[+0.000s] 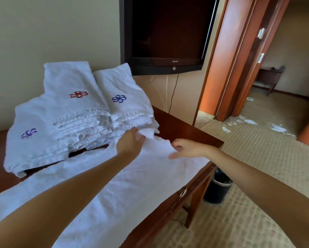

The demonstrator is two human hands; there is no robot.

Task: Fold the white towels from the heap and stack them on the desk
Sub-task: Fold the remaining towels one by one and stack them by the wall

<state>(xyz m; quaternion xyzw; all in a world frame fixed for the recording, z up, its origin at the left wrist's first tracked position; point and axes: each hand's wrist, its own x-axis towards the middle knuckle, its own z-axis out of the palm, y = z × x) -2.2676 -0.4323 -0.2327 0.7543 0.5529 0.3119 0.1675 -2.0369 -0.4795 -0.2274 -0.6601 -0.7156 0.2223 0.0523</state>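
Head cam: towel [132,185] lies spread along desk [178,127] front, just before the folded stacks [82,122]. Our L hand [130,143] grips its far corner; R hand [187,149] pinches the far edge nearby. Bin [217,189] stands by desk.

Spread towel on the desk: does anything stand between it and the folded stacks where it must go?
Nothing visible does. The spread towel lies directly before the folded stacks on the desk, and the left hand pinches its far corner beside them.
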